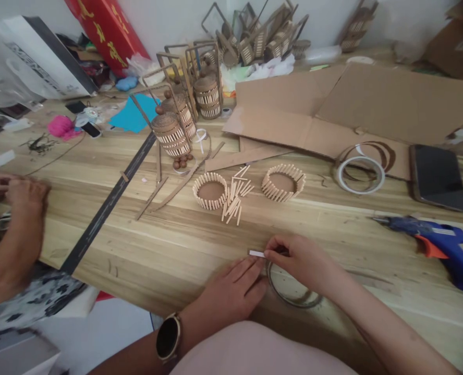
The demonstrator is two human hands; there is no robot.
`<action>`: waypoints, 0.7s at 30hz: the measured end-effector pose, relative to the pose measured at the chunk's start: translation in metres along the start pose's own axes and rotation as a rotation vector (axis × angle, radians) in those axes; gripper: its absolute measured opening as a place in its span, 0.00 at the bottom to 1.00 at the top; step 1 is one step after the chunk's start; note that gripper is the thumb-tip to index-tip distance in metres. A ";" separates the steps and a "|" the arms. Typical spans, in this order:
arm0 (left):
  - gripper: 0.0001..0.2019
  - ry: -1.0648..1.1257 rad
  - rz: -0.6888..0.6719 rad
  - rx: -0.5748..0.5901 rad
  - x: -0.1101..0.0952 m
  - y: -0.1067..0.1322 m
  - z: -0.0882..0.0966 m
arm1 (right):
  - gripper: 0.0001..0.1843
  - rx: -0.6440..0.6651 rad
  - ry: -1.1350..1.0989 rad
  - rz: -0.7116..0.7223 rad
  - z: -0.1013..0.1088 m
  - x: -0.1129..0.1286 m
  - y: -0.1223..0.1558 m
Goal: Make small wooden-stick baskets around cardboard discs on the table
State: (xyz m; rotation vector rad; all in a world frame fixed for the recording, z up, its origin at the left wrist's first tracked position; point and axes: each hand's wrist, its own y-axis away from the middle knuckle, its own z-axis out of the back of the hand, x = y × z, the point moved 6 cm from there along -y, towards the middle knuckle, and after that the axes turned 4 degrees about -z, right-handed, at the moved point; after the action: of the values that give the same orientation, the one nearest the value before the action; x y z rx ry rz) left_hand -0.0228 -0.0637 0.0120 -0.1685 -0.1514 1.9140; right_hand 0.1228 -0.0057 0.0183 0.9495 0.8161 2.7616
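Note:
My right hand (300, 260) is closed in a pinch on a small white strip (256, 253) at the near edge of the wooden table (177, 245). Beneath it lies a thin ring (290, 299) of clear tape or card, partly hidden by the hand. My left hand (235, 289) lies flat on the table with fingers stretched out, fingertips touching the ring's left side, a watch (168, 337) on its wrist. Beyond the hands lie two round stick-walled baskets (210, 190) (283, 182) and a pile of short wooden sticks (236, 198).
Another person's hands (16, 190) work at the left edge. A blue glue gun (438, 245) lies at right, a phone (438, 177) and tape roll (360, 174) behind it. Cardboard sheets (352, 104), finished lanterns (172, 130), and a long dark ruler (110, 203) fill the back.

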 end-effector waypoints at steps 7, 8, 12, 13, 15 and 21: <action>0.15 0.006 0.006 0.033 -0.001 0.002 -0.003 | 0.10 -0.005 0.075 -0.012 -0.001 0.005 0.002; 0.14 0.007 0.006 0.029 -0.001 0.002 -0.002 | 0.10 -0.004 0.083 -0.023 -0.002 0.005 0.001; 0.15 0.008 0.003 0.041 -0.001 0.003 -0.002 | 0.10 -0.014 0.111 -0.049 -0.005 0.004 -0.001; 0.16 0.010 0.003 0.057 -0.001 0.003 -0.003 | 0.10 -0.017 0.118 -0.048 -0.006 0.004 -0.001; 0.16 0.014 0.001 0.081 -0.001 0.003 -0.004 | 0.10 -0.017 0.131 -0.049 -0.007 0.004 0.000; 0.12 0.010 0.008 -0.036 -0.001 0.003 0.001 | 0.11 -0.028 0.158 -0.065 -0.006 0.006 0.001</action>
State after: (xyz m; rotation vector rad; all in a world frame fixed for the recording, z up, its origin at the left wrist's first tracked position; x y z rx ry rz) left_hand -0.0253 -0.0657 0.0121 -0.2025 -0.1787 1.9186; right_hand 0.1145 -0.0079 0.0181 0.6939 0.8117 2.8116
